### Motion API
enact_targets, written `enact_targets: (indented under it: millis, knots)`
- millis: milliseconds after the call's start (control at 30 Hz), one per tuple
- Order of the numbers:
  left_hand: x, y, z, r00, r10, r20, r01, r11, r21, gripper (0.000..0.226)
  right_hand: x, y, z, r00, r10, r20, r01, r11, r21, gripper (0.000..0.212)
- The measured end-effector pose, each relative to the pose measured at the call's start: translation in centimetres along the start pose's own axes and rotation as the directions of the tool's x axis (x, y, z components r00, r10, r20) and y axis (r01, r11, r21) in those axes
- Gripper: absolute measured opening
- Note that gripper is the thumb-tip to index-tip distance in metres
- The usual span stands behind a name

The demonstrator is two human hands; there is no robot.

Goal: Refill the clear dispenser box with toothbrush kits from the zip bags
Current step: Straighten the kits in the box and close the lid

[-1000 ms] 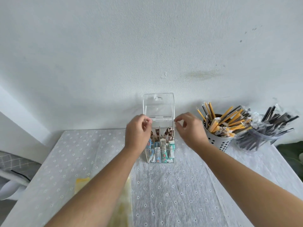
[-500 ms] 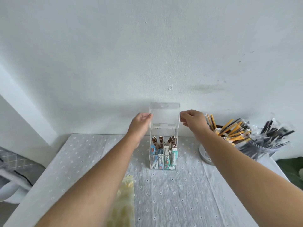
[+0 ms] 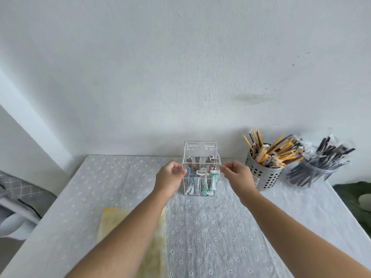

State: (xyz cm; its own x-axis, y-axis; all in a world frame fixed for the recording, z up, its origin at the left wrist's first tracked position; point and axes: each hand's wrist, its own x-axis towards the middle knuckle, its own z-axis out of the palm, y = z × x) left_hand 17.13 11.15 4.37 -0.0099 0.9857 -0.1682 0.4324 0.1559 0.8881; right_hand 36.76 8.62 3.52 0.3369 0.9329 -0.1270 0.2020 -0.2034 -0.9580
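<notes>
The clear dispenser box (image 3: pixel 200 189) stands at the back middle of the table, holding several upright toothbrush kits (image 3: pixel 200 182). Its clear lid (image 3: pixel 201 152) lies flat on top. My left hand (image 3: pixel 170 176) pinches the lid's front left corner. My right hand (image 3: pixel 235 175) pinches the front right corner. A yellowish zip bag (image 3: pixel 128 223) lies flat near the front left, partly hidden under my left forearm.
A perforated metal cup (image 3: pixel 265 173) full of yellow-handled wrapped brushes stands right of the box. Beside it a clear bag (image 3: pixel 313 169) holds dark-handled brushes. The table with its white dotted cloth (image 3: pixel 210 237) meets the wall. A green leaf (image 3: pixel 353 197) shows at the right edge.
The lid stood upright and open with my hands at its sides; both hands brought it forward and down, and it now lies flat on the box.
</notes>
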Motion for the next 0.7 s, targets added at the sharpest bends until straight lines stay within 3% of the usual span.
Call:
enact_targets:
  millis: [200, 300, 400, 467, 533, 700]
  knots:
    - [-0.2, -0.6, 0.0, 0.988, 0.001, 0.157, -0.011, 0.998, 0.058, 0.042, 0.0, 0.5, 0.1, 1.000, -0.024, 0.004, 0.025, 0.998, -0.065, 0.003]
    - [0.0, -0.5, -0.2, 0.993, 0.101, 0.061, -0.110, 0.978, 0.175, 0.052, 0.1, -0.4, -0.3, 0.987, -0.157, -0.028, 0.145, 0.957, -0.250, 0.011]
    - [0.0, 0.3, -0.1, 0.921, 0.387, -0.042, -0.349, 0.868, 0.352, 0.051, -0.1, -1.7, -0.4, 0.887, -0.460, 0.034, 0.415, 0.763, -0.495, 0.016]
    - [-0.1, 0.8, 0.2, 0.848, 0.524, 0.078, -0.488, 0.717, 0.498, 0.047, -0.1, -1.8, 0.3, 0.776, -0.606, 0.176, 0.567, 0.549, -0.614, 0.016]
    - [0.1, 0.6, 0.6, 0.812, 0.557, 0.176, -0.545, 0.614, 0.571, 0.042, 0.2, -1.0, 0.9, 0.743, -0.616, 0.261, 0.593, 0.426, -0.683, 0.020]
    - [1.3, -0.7, 1.4, 0.795, 0.604, 0.064, -0.551, 0.673, 0.493, 0.032, 1.1, 2.0, 1.3, 0.717, -0.670, 0.192, 0.603, 0.458, -0.653, 0.025]
